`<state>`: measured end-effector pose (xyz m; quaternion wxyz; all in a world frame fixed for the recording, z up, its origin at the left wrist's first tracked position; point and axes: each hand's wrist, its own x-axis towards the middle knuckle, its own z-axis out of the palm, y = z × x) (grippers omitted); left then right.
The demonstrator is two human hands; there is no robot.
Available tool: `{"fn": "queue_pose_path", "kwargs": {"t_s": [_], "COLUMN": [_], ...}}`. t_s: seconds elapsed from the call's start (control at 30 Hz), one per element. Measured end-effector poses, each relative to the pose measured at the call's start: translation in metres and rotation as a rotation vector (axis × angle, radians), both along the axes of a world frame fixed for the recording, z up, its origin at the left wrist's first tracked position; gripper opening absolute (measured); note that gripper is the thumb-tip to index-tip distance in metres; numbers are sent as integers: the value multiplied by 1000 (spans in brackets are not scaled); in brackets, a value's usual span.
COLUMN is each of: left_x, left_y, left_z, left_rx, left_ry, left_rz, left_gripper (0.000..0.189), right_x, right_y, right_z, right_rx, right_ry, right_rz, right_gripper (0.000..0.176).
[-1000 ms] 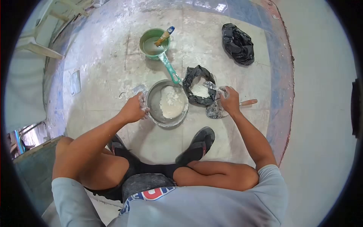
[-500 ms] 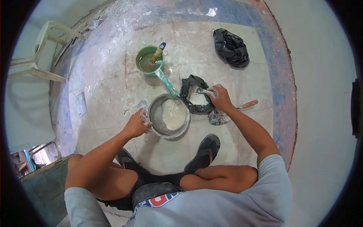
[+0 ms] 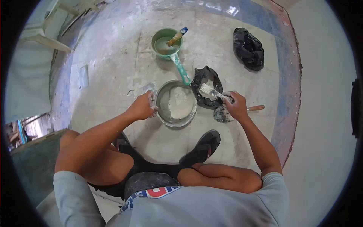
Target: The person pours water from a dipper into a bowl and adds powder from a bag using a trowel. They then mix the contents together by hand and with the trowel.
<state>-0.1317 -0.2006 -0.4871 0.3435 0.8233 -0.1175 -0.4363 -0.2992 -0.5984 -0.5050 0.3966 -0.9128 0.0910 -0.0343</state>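
My right hand (image 3: 235,104) is closed round the handle of a small trowel (image 3: 213,92), whose blade carries white powder (image 3: 205,88) above an open black bag (image 3: 209,103). Left of the bag stands a round metal bowl (image 3: 163,118) with a pale, lumpy mixture (image 3: 180,103) inside. My left hand (image 3: 144,106) is at the bowl's left rim, its whitened fingers curled against the edge. Touching or close to the bowl's upper right is the handle of a green dipper (image 3: 180,68), which holds liquid and a brush (image 3: 176,37).
A second black bag (image 3: 248,51) lies at the upper right. Another trowel (image 3: 256,108) with a wooden handle rests beside the open bag. A pale plastic chair (image 3: 47,39) stands upper left. My sandalled feet (image 3: 202,146) are below the bowl.
The trowel in my right hand has come up out of the open bag with powder on its blade. The camera view has shifted, and my left hand has stayed beside the bowl.
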Motion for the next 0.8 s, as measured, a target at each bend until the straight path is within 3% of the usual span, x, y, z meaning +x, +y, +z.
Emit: {"fn": "queue_pose_path", "kwargs": {"t_s": [0.03,0.2,0.23,0.37,0.5,0.63,0.7,0.8], "left_x": [-1,-1,1,-2,-2,0,0,-2], "left_y": [2,-6,-5,-4,-12,-11,-11,-8], "left_z": [0,12,11,5,29,25,22,15], "left_rx": [1,-13,6,-26,11,5,-2,-6], "left_ry": [-220,25,-100,14,50,27,32,31], "left_rz": [-164,-32,-133,-1,10,-14,-9,1], "left_gripper": [29,27,27,38,35,36,37,38], "right_x": [-1,4,4,7,10,15,20,34], "right_y": [4,24,27,35,37,40,42,47], "right_z": [7,22,16,6,1,2,2,12], "right_rx": [16,33,55,49,61,14,-27,6], "right_ry": [5,57,30,79,8,102,46,213], "right_rz": [28,183,194,277,340,320,416,296], "right_gripper": [23,21,21,23,23,25,25,24]}}
